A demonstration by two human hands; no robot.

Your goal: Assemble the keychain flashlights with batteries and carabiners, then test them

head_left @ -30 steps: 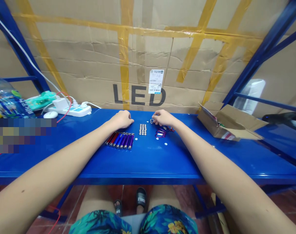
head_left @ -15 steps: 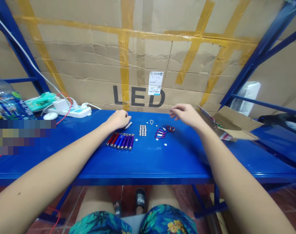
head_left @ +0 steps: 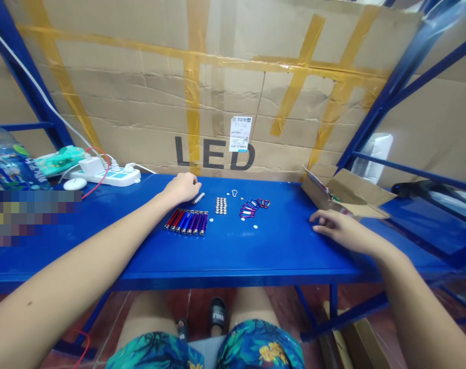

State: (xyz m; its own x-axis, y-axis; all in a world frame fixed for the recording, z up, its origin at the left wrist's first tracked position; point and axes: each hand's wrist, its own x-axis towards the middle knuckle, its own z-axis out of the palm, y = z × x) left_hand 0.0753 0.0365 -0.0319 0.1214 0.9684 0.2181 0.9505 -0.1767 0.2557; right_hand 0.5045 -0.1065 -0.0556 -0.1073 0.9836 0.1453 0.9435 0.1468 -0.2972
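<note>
My left hand (head_left: 183,186) rests curled at the back of the blue table (head_left: 233,246), beside a small silver flashlight (head_left: 198,198). In front of it lies a row of several red, blue and purple flashlights (head_left: 187,222). A block of button cells (head_left: 220,205) sits to the right, then a silver carabiner (head_left: 234,193) and a pile of purple and red carabiners (head_left: 252,207). My right hand (head_left: 342,230) lies on the table near the right, fingers loosely spread, holding nothing, just below an open cardboard box (head_left: 344,192).
A taped cardboard wall marked LED (head_left: 213,154) closes the back. At the far left stand a power strip (head_left: 110,176) with plugs and a red wire, a white mouse (head_left: 73,183) and a water bottle (head_left: 10,164). Blue rack posts flank both sides.
My right hand left the carabiners, swung right and came down onto the table near the cardboard box. The left hand stayed beside the silver flashlight. The view shifted slightly right.
</note>
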